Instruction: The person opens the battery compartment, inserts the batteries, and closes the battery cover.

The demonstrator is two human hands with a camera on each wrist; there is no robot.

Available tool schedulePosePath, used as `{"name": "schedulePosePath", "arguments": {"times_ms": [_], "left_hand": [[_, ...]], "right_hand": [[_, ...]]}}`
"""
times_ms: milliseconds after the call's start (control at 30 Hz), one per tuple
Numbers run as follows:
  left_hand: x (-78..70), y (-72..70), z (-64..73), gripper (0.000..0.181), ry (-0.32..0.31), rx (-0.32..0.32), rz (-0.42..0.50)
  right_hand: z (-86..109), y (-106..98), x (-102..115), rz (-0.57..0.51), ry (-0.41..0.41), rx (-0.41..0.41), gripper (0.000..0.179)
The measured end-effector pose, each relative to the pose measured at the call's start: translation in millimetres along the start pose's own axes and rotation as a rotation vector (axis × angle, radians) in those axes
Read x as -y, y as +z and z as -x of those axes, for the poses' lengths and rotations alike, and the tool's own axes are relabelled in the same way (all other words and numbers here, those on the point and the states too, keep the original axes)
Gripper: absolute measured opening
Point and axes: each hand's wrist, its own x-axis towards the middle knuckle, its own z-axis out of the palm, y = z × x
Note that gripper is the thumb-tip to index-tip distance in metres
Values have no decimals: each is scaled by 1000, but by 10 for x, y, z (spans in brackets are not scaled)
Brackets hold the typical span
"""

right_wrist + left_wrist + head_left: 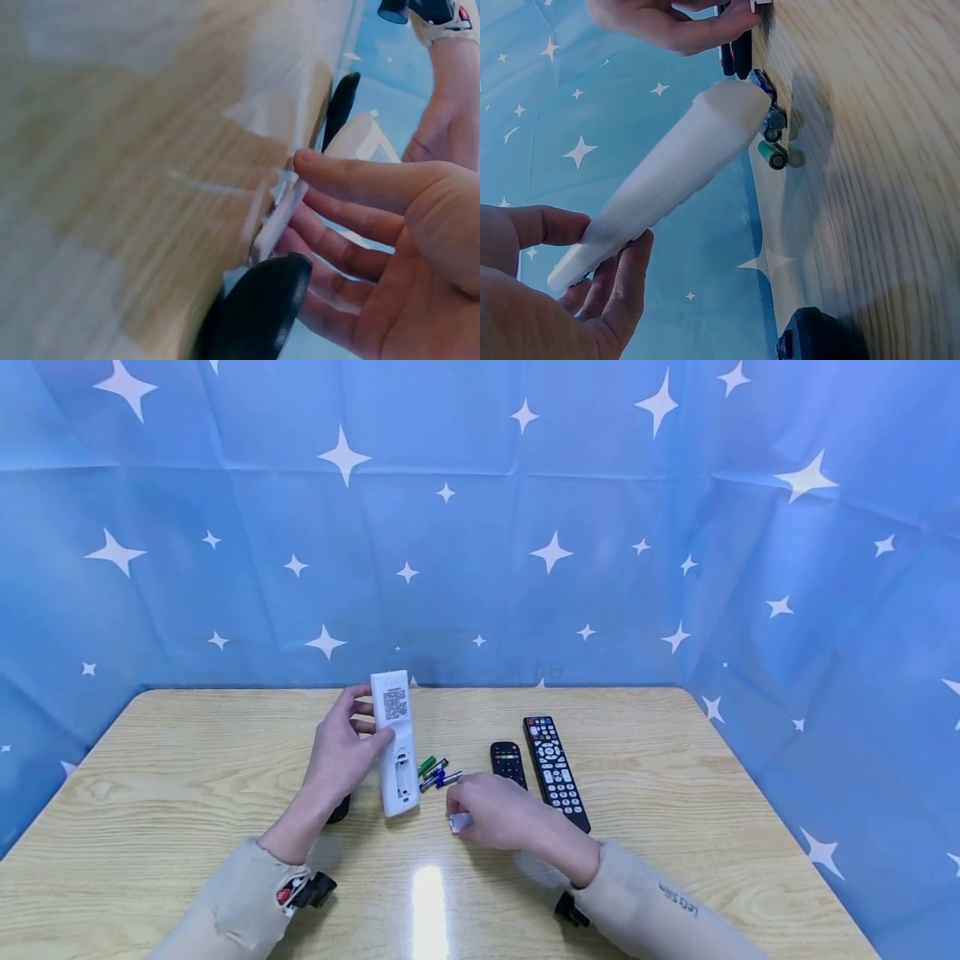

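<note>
My left hand (340, 750) grips a white remote control (395, 743) by its upper part, thumb on the back and fingers behind. The remote's back faces me, tilted up off the table, and its battery compartment (403, 779) is uncovered, with no batteries inside. In the left wrist view the remote (682, 161) shows edge-on. Low over the table, my right hand (495, 810) pinches a small white battery cover (461, 822) between thumb and fingers. The right wrist view shows this cover (279, 223) on edge. Several batteries (435, 774), one green, lie between the hands.
A small black remote (507, 762) lies partly hidden behind my right hand. To its right is a longer black remote (550, 760). Beside my left wrist a black object (340, 810) is mostly covered by the forearm. A starry blue curtain (480, 593) borders the wooden table (187, 777).
</note>
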Motion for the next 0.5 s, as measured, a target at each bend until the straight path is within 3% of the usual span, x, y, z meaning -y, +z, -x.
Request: {"name": "schedulePosePath", "arguments": {"times_ms": [200,500], "left_hand": [[21,-10,0,62,2,5,-5],[24,-11,-1,61,9,14,-24]], "right_hand": [[-28,-79,-25,-34,-16,-6,22],[-142,-202,-31,-76,-63,-74,15]]}}
